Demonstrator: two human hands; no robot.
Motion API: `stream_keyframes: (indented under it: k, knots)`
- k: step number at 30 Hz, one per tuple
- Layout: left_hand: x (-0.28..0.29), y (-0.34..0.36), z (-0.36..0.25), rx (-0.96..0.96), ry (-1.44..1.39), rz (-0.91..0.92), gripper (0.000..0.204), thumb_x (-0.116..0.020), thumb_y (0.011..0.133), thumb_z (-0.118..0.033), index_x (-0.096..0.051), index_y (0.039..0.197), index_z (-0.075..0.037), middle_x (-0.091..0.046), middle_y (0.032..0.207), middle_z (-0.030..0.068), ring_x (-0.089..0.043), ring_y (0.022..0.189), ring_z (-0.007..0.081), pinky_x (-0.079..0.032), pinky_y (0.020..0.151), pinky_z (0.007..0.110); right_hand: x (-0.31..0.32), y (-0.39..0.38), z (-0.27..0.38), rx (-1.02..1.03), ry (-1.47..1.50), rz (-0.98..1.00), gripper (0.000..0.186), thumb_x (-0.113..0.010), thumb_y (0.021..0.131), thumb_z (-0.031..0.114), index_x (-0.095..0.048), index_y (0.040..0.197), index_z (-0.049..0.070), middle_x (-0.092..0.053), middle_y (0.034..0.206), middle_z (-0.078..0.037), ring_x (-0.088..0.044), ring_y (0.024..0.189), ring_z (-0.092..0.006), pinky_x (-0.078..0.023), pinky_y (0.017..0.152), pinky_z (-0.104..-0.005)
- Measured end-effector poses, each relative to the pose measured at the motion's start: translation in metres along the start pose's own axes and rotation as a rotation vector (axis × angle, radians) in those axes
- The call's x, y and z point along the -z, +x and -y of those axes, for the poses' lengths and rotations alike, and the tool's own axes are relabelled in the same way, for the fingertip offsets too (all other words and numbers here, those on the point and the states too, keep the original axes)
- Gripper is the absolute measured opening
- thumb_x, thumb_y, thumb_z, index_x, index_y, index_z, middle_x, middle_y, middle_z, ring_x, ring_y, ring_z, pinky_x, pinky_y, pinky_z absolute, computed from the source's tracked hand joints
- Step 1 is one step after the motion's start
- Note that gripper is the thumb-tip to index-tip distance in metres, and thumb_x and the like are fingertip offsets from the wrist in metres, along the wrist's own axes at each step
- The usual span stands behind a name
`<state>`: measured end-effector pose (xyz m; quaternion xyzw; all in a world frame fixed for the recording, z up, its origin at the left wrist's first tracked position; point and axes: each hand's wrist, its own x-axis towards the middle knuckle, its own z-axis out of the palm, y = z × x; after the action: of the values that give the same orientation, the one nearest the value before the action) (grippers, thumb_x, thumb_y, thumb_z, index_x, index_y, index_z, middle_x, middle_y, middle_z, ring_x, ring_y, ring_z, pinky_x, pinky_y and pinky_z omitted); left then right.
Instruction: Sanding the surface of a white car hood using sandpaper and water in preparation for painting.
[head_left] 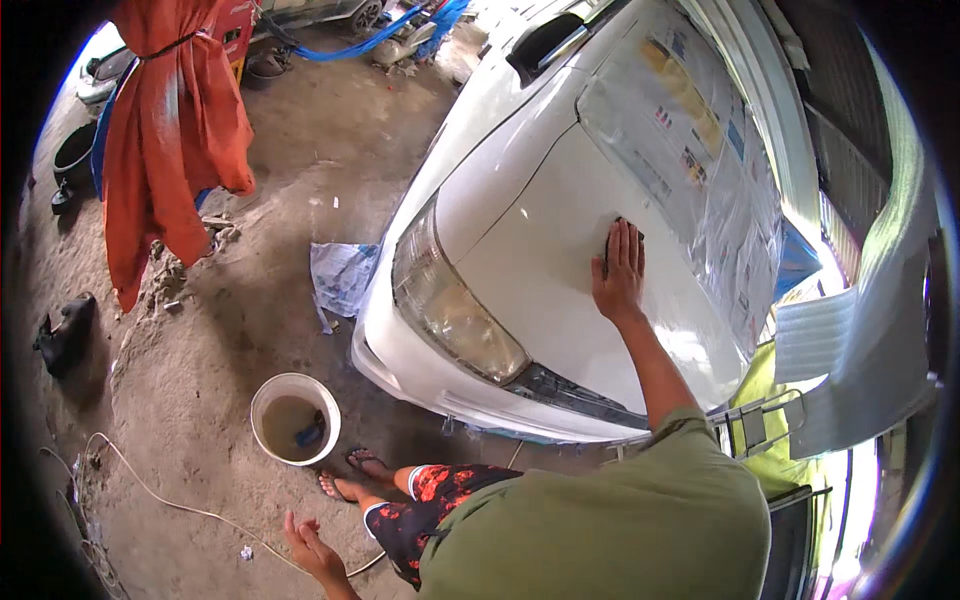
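My right hand (622,278) lies over a thin dark pad (641,240) and presses it on the white car hood (530,245). Only the pad's edges show around my fingers, so its exact kind is hidden. At the lower left, my left hand (312,547) hangs in the air with nothing in it and its fingers apart. Close to that hand, a white bucket (258,420) of murky water stands on the ground, with a small blue and dark thing (311,430) in it. The car's headlight (455,300) is left of my right arm.
Printed paper and clear plastic sheeting (720,215) cover the windshield. A loose printed sheet (343,278) lies beside the bumper. An orange cloth (170,150) hangs at the upper left. A pale cord (190,508) runs over the dirt floor near my feet. Metal panels (860,340) stand at right.
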<state>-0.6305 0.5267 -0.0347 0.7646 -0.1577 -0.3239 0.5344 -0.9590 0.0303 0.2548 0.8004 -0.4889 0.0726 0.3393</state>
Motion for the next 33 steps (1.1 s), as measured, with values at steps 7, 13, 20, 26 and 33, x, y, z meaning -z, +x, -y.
stream_keyframes:
  k: [7,13,20,26,33]
  knots:
    - [-0.064,0.036,-0.047,-0.189,-0.003,0.027,0.040,-0.042,0.101,-0.022,-0.047,0.133,0.001,-0.062,0.093,0.0122,-0.059,0.082,0.0189,-0.048,0.076,0.031,-0.004,0.093,0.028,0.219,0.032,-0.062,0.056,-0.048,0.094,0.030,-0.038,0.140,-0.001,-0.033,0.150,-0.016,-0.024,0.141,-0.0354,-0.019,0.115,-0.0470]
    - [-0.069,0.002,-0.019,-0.107,-0.042,0.111,0.037,-0.043,0.100,-0.021,-0.051,0.128,0.003,-0.063,0.091,0.0120,-0.062,0.082,0.0207,-0.049,0.074,0.033,0.016,-0.018,0.002,0.069,-0.008,0.055,0.063,-0.048,0.094,0.025,-0.025,0.146,-0.002,-0.024,0.154,-0.017,-0.020,0.142,-0.0377,-0.013,0.117,-0.0482]
    - [-0.123,0.066,-0.066,-0.474,0.053,0.115,0.030,-0.047,0.099,-0.012,-0.055,0.125,0.001,-0.066,0.089,0.0105,-0.063,0.079,0.0174,-0.051,0.067,0.029,-0.010,0.096,0.034,0.362,-0.068,-0.007,0.062,-0.050,0.094,0.031,-0.033,0.143,-0.004,-0.027,0.152,-0.019,-0.026,0.139,-0.0382,-0.016,0.116,-0.0496]
    - [-0.125,0.060,-0.083,-0.519,0.031,0.142,0.029,-0.054,0.090,-0.002,-0.061,0.118,-0.002,-0.068,0.088,0.0125,-0.066,0.080,0.0242,-0.051,0.070,0.035,-0.002,-0.139,0.021,0.275,-0.094,0.431,0.070,-0.057,0.089,0.030,-0.029,0.145,-0.001,-0.025,0.152,-0.019,-0.021,0.140,-0.0426,-0.015,0.115,-0.0572]
    - [-0.175,0.034,-0.117,-0.495,0.000,0.527,0.050,-0.074,0.079,-0.016,-0.055,0.124,-0.004,-0.062,0.113,0.0152,-0.060,0.106,0.0286,-0.048,0.087,0.037,0.016,-0.196,0.160,0.232,1.195,0.828,0.042,-0.050,0.094,0.008,-0.046,0.136,0.000,-0.051,0.135,-0.021,-0.049,0.127,-0.0330,-0.038,0.106,-0.0401]
